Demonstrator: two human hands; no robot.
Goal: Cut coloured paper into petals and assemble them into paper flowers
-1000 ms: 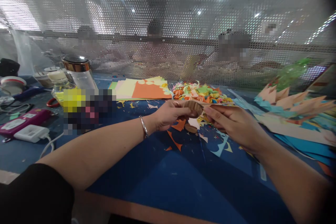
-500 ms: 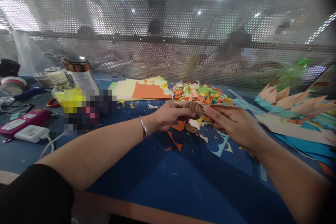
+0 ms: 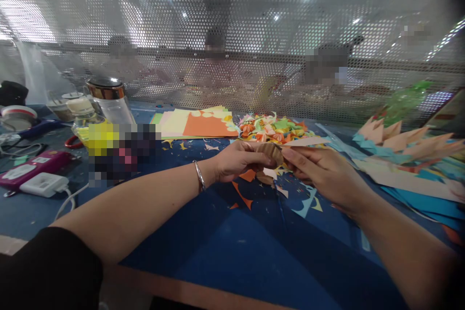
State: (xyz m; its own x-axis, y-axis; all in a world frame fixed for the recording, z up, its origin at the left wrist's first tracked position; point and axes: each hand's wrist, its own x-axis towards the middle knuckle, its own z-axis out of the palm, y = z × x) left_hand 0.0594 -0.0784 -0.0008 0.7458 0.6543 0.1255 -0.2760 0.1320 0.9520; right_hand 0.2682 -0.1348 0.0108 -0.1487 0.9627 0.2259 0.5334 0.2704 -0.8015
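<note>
My left hand [image 3: 240, 161] has its thumb and fingers closed on a round brown ridged piece [image 3: 273, 153], like corrugated cardboard, held above the table. My right hand [image 3: 316, 167] pinches at the right edge of that piece. A pale pink paper strip [image 3: 307, 142] sticks out above the right fingers and seems gripped by them; where it meets the brown piece is hidden. Beneath the hands lie another brown piece [image 3: 264, 178], orange paper offcuts [image 3: 242, 195] and light blue scraps [image 3: 304, 204]. A thin dark blue stick-like thing [image 3: 280, 201] points down below the brown piece.
Behind the hands sit a heap of small coloured paper pieces [image 3: 269, 128] and stacked paper sheets [image 3: 210, 125]. Folded pink and blue paper points [image 3: 403, 136] lie right. Bottles [image 3: 112, 101], a purple box [image 3: 36, 169] and cables stand left. A perforated metal screen [image 3: 232, 9] closes the back; people show behind it.
The pale paper strip above my right hand has tilted and shows more of its surface. The brown piece has turned slightly and shows more of its face. Both arms are nearly still.
</note>
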